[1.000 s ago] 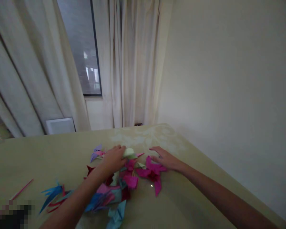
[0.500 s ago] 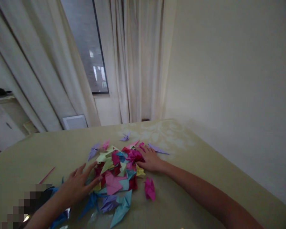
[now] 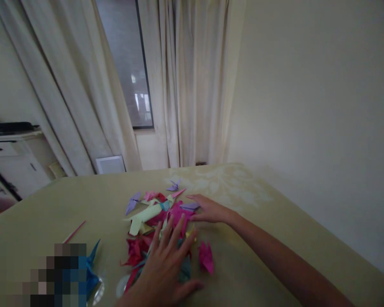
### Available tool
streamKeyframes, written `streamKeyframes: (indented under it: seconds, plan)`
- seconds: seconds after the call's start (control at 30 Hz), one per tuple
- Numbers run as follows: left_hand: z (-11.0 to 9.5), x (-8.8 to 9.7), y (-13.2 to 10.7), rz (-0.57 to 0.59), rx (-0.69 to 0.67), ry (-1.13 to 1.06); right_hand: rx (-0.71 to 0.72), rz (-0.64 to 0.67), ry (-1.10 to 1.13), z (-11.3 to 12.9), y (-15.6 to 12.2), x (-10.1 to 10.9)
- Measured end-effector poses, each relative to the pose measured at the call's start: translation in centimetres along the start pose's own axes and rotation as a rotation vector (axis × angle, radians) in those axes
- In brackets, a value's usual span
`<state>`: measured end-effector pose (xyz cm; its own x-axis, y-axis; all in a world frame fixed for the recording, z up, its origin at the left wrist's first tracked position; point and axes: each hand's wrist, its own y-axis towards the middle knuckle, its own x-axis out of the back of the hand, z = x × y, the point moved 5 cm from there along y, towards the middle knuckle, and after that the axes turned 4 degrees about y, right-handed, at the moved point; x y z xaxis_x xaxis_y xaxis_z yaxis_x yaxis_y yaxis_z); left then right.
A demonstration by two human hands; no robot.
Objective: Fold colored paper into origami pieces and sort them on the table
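A loose pile of folded paper cranes in pink, red, pale green, teal and yellow lies on the table. My left hand (image 3: 166,260) is spread flat over the near part of the pile, hiding the papers beneath it. At the pile's right edge, my right hand (image 3: 211,209) has its thumb and fingers apart. Its fingers lie beside a purple folded paper (image 3: 190,206) and a magenta crane (image 3: 183,215). A pale green folded paper (image 3: 144,216) sits at the left of the pile. One magenta crane (image 3: 206,258) lies apart on the right.
Two purple cranes rest at the pile's far side, one at the back (image 3: 173,185). A blue crane (image 3: 91,277) and a thin pink stick (image 3: 74,232) lie to the left. The yellowish tabletop (image 3: 259,238) meets the wall on the right; curtains (image 3: 201,85) hang behind.
My left hand has moved right from the pile's left side onto its near part. The purple paper by my right hand has shifted left, and papers in the pile have been rearranged.
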<state>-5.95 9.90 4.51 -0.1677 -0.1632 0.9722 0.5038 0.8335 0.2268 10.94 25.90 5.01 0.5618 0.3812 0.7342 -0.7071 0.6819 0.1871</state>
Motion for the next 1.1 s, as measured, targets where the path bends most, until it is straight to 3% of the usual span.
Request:
streamKeyframes:
  seconds: [0.13,0.23,0.37,0.47,0.6,0.8,0.93,1.03,1.1]
  plan:
    - [-2.4,-1.8,5.5,0.198,-0.027,-0.059,-0.181,0.053,-0.119,-2.3,-5.4,1.3]
    - [-2.5,-2.8,8.2,0.243,0.020,-0.060,-0.236,0.085,-0.160,-2.1,-9.8,0.8]
    - [-1.3,-2.9,8.9,0.245,0.014,-0.014,-0.253,-0.077,-0.221,-0.7,-14.4,-0.7]
    - [0.1,-2.3,7.9,0.289,0.010,0.055,-0.165,-0.191,-0.264,0.0,-15.6,-1.8]
    - [2.5,-0.7,6.2,0.256,0.058,0.074,0.011,-0.313,-0.303,-0.1,-13.2,-2.2]
    - [5.3,2.6,2.7,-0.032,0.133,-0.092,-0.104,-0.397,-0.108,-2.6,-4.7,-1.3]
    - [3.6,3.5,-1.3,-0.120,0.105,-0.129,-0.210,-0.518,-0.093,-3.6,-1.5,-0.8]
    - [0.5,2.7,-3.3,-0.056,0.045,-0.123,-0.224,-0.548,-0.122,-3.7,-1.3,-1.0]
    - [-1.4,1.7,-3.5,0.018,0.032,-0.089,-0.193,-0.474,-0.166,-3.4,-1.5,-1.5]
